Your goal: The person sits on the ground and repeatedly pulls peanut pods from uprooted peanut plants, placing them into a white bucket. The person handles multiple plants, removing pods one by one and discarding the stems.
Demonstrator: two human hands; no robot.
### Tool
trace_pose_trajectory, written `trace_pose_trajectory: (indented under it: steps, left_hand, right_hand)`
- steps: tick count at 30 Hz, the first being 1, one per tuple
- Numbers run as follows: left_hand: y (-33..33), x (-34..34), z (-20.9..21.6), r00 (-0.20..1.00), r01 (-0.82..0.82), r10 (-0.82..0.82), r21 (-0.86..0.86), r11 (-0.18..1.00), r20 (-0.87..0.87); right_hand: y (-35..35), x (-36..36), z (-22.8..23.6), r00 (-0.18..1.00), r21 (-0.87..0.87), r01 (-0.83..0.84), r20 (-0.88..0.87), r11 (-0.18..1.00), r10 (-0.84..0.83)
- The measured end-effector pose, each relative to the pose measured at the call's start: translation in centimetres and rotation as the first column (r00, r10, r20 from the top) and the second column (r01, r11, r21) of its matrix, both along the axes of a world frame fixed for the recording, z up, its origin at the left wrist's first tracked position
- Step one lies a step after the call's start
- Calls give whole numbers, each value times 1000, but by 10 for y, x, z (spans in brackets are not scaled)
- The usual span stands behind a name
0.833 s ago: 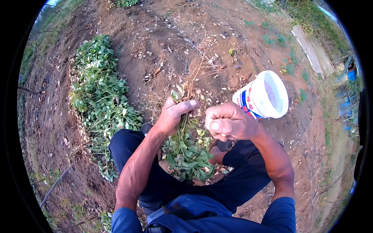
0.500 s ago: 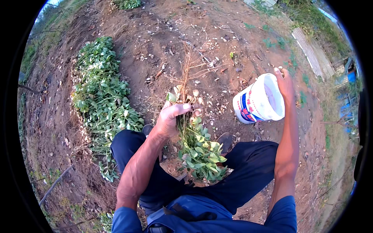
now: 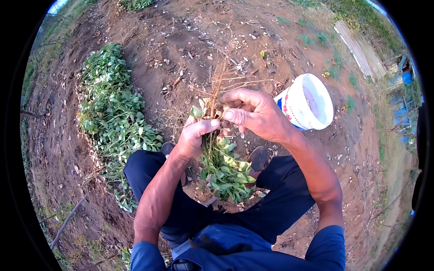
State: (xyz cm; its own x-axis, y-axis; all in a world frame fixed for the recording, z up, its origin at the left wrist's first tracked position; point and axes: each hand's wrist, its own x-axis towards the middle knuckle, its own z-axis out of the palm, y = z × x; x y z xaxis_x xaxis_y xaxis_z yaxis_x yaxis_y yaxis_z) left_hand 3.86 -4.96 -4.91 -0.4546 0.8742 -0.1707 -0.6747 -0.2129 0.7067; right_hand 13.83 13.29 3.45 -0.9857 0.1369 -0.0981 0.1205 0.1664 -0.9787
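Observation:
An uprooted peanut plant [image 3: 226, 174] hangs upside down between my knees, its thin brown roots [image 3: 219, 79] pointing up and its green leaves below. My left hand [image 3: 194, 137] is closed around the stems just under the roots, thumb across the front. From the right, my right hand [image 3: 257, 113] reaches in with curled fingers and thumb at the pods near the root base. The pods there are mostly hidden by the fingers. To the right of that hand stands a white bucket [image 3: 294, 106] with blue and red print, tilted in view, its inside pale.
A long heap of pulled leafy plants [image 3: 113, 99] lies on the soil to my left, pods showing along its left edge. Dry leaves and bits litter the brown ground [image 3: 172, 45]. Corrugated sheets [image 3: 355, 47] lie at the far right. My shoes [image 3: 258, 158] are beside the plant.
My right hand has left the bucket's rim and moved left to the root base of the peanut plant. The left hand keeps its hold. The view has shifted slightly.

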Motion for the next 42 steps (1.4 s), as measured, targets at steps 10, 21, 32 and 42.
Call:
trace_pose_trajectory:
  steps: [10,21,32,42]
  left_hand:
    - [-8,1,0,998,35,-35,14,999,-51]
    - [-6,2,-16,950,213,-285,405,889,126]
    - [-5,-7,-8,931,101,-274,552,828,240]
    - [-3,-7,-18,938,170,-301,528,832,173]
  right_hand:
    - [-12,-3,-22,999,-379,24,-35,925,-40]
    - [-15,0,-45,996,-903,-52,-15,426,89]
    - [6,-2,-27,1000,41,7,-4,999,-6]
    - [-22,-3,-10,999,-272,-44,-25,961,38]
